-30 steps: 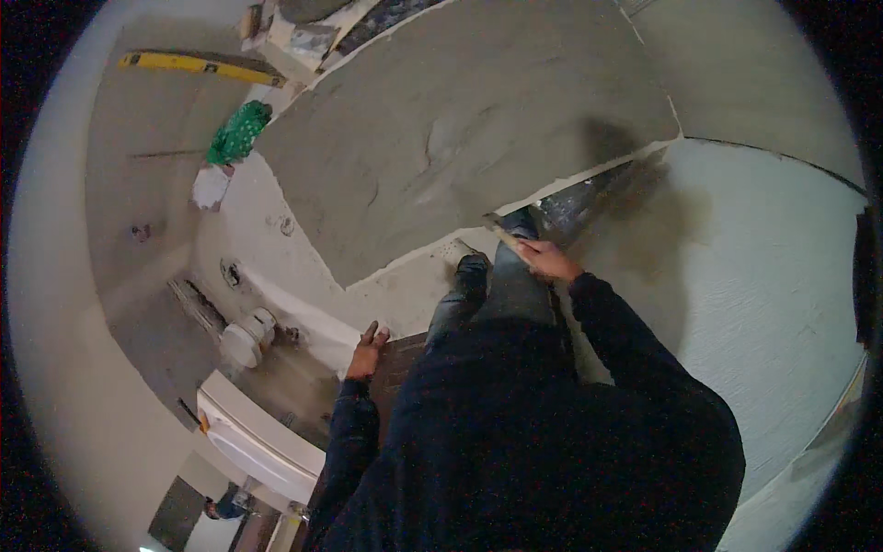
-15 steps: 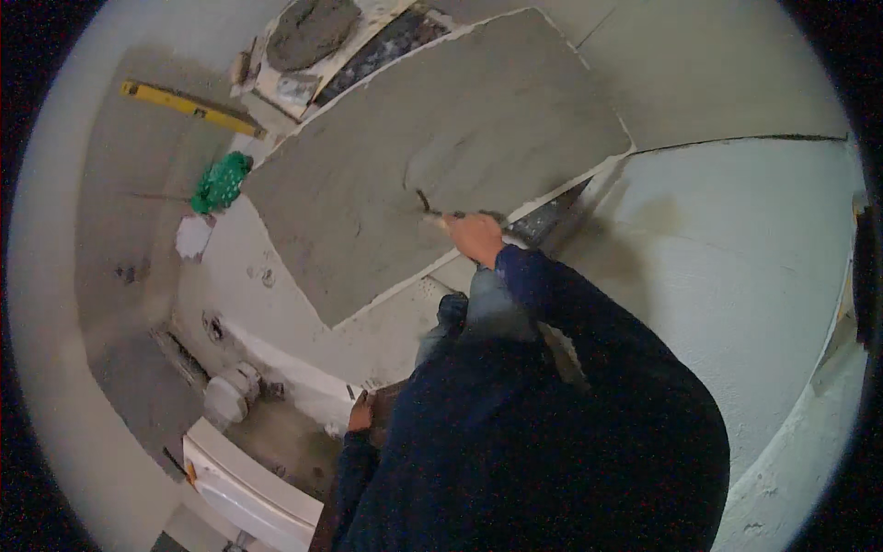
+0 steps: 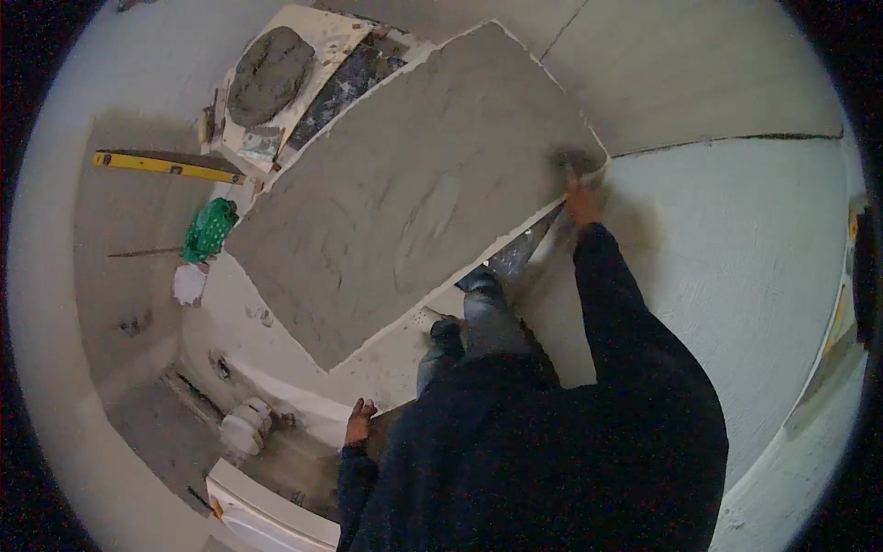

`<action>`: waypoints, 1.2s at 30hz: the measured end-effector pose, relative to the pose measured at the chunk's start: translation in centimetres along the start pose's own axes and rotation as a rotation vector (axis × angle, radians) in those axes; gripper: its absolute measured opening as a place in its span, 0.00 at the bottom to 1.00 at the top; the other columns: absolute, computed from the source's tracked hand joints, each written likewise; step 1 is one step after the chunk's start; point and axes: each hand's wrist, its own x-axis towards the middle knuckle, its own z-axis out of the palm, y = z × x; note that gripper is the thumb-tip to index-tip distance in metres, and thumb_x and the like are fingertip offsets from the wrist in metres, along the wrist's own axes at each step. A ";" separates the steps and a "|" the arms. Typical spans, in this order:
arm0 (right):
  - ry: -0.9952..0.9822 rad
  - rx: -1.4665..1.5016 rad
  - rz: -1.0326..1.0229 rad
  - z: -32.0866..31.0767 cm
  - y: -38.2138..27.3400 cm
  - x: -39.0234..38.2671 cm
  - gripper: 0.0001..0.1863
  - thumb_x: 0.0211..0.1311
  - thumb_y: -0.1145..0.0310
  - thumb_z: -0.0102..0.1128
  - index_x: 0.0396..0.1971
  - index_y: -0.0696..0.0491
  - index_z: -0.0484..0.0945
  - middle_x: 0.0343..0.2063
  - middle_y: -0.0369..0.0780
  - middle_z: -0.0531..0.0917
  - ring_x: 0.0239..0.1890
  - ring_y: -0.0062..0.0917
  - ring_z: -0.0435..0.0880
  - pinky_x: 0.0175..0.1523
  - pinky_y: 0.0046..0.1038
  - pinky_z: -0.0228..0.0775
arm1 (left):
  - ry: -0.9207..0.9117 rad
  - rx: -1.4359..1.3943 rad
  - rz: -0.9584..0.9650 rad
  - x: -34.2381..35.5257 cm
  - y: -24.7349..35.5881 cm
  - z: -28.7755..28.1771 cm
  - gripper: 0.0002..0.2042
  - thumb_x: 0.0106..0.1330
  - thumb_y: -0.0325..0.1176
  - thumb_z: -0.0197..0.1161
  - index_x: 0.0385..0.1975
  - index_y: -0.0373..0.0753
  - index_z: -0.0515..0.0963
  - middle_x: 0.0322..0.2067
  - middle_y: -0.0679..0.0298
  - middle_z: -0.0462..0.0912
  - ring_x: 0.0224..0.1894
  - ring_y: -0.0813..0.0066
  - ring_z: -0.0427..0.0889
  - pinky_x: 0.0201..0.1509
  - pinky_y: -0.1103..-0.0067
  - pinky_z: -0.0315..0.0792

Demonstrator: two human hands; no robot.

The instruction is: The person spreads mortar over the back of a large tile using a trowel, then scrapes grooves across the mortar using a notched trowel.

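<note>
A large rectangular slab (image 3: 405, 202) lies at a slant before me, its face coated in grey mortar with swirling trowel marks and a pale edge. At its right corner, my right hand (image 3: 582, 201) is closed around a trowel (image 3: 572, 160), which is smeared by motion and looks like a dark blur over the mortar. Lower left, my left hand (image 3: 361, 425) holds nothing; its fingers are stretched out beside a brown wooden edge (image 3: 388, 423) close to my body.
A heap of mortar (image 3: 270, 77) sits on a pale board (image 3: 317, 37) at the far left. Nearby are a yellow spirit level (image 3: 167, 167), a green bag (image 3: 210, 228) and a white pipe fitting (image 3: 246, 426). A white basin-like edge (image 3: 271, 511) stands lower left; a pale wall (image 3: 736, 276) rises on the right.
My right hand has swept right and away with the trowel, from the slab's near edge to its right corner. The left hand's fingers have lifted and straightened. The whole view has shifted slightly.
</note>
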 end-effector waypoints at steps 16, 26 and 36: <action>-0.698 1.564 0.418 -5.0 -19.2 9.1 0.24 0.53 0.55 0.58 0.48 0.52 0.70 0.36 0.41 0.79 0.28 0.30 0.79 0.29 0.35 0.72 | 0.092 0.410 0.374 0.1 6.4 6.3 0.24 0.66 0.47 0.45 0.53 0.35 0.65 0.48 0.53 0.74 0.55 0.57 0.69 0.57 0.68 0.64; -0.150 0.255 -0.438 -15.2 -12.3 21.4 0.16 0.54 0.61 0.52 0.44 0.45 0.73 0.32 0.42 0.81 0.31 0.37 0.81 0.32 0.41 0.70 | 0.063 0.442 0.583 -0.9 3.5 5.9 0.31 0.64 0.56 0.47 0.57 0.36 0.62 0.43 0.58 0.76 0.40 0.70 0.77 0.42 0.77 0.72; -0.453 0.551 -0.139 -10.5 -12.5 30.1 0.22 0.54 0.64 0.52 0.46 0.61 0.69 0.37 0.48 0.80 0.38 0.41 0.79 0.42 0.37 0.71 | 0.111 0.851 0.635 -4.0 3.8 8.9 0.43 0.40 0.42 0.72 0.59 0.38 0.59 0.55 0.47 0.65 0.58 0.45 0.62 0.54 0.62 0.67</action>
